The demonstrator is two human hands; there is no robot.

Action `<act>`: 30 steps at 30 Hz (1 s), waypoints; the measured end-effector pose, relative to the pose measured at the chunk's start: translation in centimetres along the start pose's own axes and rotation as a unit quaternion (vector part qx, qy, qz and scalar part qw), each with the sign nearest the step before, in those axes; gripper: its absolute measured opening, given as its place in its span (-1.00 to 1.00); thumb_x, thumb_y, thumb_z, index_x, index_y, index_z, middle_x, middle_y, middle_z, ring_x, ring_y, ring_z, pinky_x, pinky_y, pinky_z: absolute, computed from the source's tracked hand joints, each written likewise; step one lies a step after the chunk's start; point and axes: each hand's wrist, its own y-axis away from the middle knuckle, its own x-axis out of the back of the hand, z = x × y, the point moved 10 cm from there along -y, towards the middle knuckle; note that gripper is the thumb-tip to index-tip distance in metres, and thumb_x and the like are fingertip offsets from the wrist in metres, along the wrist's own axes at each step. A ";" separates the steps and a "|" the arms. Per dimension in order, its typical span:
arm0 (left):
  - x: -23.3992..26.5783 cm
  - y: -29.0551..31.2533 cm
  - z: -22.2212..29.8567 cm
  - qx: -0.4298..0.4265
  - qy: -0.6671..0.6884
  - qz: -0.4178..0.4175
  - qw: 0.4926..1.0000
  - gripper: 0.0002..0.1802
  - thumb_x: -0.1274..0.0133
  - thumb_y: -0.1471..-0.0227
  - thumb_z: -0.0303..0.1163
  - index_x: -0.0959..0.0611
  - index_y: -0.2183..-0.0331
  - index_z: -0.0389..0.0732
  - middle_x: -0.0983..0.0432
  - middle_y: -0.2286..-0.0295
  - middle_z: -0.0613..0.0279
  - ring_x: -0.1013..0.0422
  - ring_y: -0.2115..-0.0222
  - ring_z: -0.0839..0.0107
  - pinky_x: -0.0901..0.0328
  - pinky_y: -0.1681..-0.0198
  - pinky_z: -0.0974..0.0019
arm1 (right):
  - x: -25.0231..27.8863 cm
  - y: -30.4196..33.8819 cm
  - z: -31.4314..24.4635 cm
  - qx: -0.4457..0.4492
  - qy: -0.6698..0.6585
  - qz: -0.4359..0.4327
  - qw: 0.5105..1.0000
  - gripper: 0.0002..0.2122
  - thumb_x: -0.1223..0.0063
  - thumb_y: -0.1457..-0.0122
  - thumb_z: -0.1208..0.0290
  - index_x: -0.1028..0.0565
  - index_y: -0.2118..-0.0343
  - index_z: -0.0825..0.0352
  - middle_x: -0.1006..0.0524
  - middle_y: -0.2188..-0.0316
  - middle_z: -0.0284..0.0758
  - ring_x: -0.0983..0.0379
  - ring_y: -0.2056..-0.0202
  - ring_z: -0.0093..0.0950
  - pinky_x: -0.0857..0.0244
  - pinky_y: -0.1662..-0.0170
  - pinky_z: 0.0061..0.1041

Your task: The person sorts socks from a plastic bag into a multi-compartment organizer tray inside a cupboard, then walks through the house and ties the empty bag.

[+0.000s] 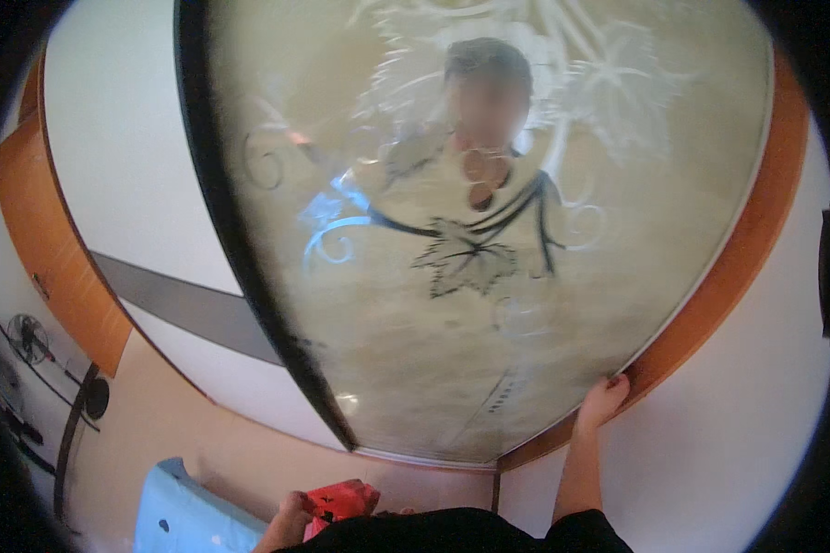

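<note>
the etched-mirror sliding wardrobe door dominates the view. the right hand is at its lower right edge, against the orange-brown wooden frame; the fingers look bent toward that edge, but whether they grip or only rest there i cannot tell. the left hand, below the door, is closed around a red bundle with dark markings, perhaps a bag or cloth.

if the door slid toward its frame, fingertips lying in the gap could be pinched; damp or greasy fingers could smear the mirror. an uneven one-handed pull might make the panel bind. the bundle, held by one side, could slip if that grasp loosened, perhaps landing near the light blue covering, below and left of the door.

no brand or label can be made out. the bundle's dark markings and the small row of specks low on the door are too blurred to read as writing.
</note>
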 end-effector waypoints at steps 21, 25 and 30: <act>-4.8 3.6 19.8 0.097 0.439 -0.066 0.891 -0.76 0.30 0.12 -0.40 -0.45 0.46 -0.30 -0.42 0.55 0.04 -0.37 0.51 0.17 -0.31 0.48 0.12 | -12.6 15.7 -14.1 0.123 -0.150 -0.622 0.758 -0.60 0.00 0.01 0.17 -0.28 0.22 0.38 -0.46 0.56 -0.20 -0.41 0.53 -0.37 -0.29 0.46 -0.43; -5.1 3.8 20.1 0.104 0.445 -0.074 0.886 -0.76 0.30 0.12 -0.41 -0.44 0.45 -0.29 -0.41 0.54 0.05 -0.37 0.51 0.17 -0.31 0.48 0.13 | -13.5 18.4 -18.5 0.248 -0.228 -0.580 0.742 -0.55 -0.03 0.06 0.09 -0.35 0.27 0.42 -0.42 0.45 -0.13 -0.38 0.44 -0.35 -0.27 0.38 -0.44; -4.7 4.8 19.7 0.099 0.455 -0.067 0.882 -0.77 0.30 0.11 -0.41 -0.44 0.45 -0.29 -0.41 0.54 0.05 -0.37 0.50 0.18 -0.31 0.47 0.13 | -16.0 23.9 -21.1 0.262 -0.245 -0.610 0.706 -0.59 -0.06 0.07 0.16 -0.35 0.29 0.42 -0.43 0.39 -0.09 -0.40 0.40 -0.33 -0.26 0.36 -0.42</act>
